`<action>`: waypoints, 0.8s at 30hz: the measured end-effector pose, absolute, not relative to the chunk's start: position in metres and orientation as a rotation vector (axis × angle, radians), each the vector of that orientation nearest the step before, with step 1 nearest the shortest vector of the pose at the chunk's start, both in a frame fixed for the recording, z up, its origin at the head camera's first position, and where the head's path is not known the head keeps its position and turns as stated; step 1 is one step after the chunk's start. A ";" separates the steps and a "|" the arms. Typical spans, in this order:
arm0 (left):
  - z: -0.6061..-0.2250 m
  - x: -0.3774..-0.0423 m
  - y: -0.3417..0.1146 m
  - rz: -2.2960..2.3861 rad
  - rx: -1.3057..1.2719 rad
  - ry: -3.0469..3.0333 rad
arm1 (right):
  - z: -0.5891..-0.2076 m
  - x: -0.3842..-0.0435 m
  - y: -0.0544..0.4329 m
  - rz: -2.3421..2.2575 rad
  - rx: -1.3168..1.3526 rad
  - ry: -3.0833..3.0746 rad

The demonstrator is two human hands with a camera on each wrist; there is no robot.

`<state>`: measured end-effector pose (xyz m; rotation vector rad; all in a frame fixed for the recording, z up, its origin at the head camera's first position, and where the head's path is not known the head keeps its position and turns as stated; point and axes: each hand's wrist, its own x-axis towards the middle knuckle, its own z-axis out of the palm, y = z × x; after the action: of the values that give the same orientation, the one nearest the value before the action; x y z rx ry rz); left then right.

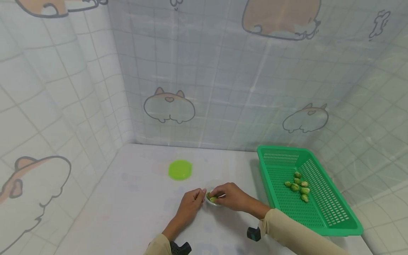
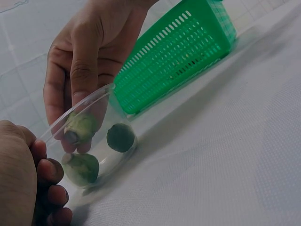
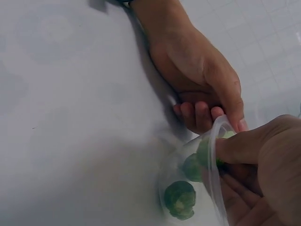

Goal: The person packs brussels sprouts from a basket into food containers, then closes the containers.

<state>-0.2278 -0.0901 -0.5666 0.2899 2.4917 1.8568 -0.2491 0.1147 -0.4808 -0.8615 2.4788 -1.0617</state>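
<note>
A small clear plastic container [image 2: 107,162] stands on the white tabletop, with a few Brussels sprouts visible through its wall. My left hand [image 1: 190,205] holds its rim from the left, thumb at the edge and fingers curled beside the wall. Reaching in from the right, my right hand [image 1: 234,198] has its fingertips inside the container and pinches one Brussels sprout [image 2: 81,126]. Below that lies a second sprout [image 2: 81,169], and a third sprout [image 2: 120,137] sits nearer the far wall. In the right wrist view, a sprout [image 3: 180,200] shows low in the container.
To the right stands a green slotted basket [image 1: 269,187] holding several more Brussels sprouts [image 1: 295,187]. A flat lime-green piece [image 1: 180,170] lies on the table behind the hands. Patterned sheeting [image 1: 204,88] encloses the back and sides.
</note>
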 end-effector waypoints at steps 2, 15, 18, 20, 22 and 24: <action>-0.567 -0.228 -0.090 1.852 0.290 2.498 | -0.480 -0.249 0.114 -1.046 -0.863 2.482; -0.569 -0.228 -0.090 1.864 0.302 2.506 | -0.480 -0.249 0.114 -1.092 -0.867 2.472; -0.570 -0.228 -0.090 1.864 0.308 2.506 | -0.482 -0.249 0.115 -1.102 -0.873 2.467; -0.570 -0.228 -0.090 1.860 0.311 2.509 | -0.483 -0.249 0.116 -1.106 -0.878 2.462; -0.571 -0.228 -0.090 1.858 0.313 2.512 | -0.483 -0.249 0.117 -1.106 -0.871 2.459; -0.572 -0.229 -0.090 1.854 0.314 2.514 | -0.483 -0.249 0.117 -1.111 -0.858 2.455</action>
<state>-0.2288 -0.0897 -0.5717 0.3142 2.5136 1.8545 -0.2493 0.1170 -0.4834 -0.8579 2.4548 -1.1107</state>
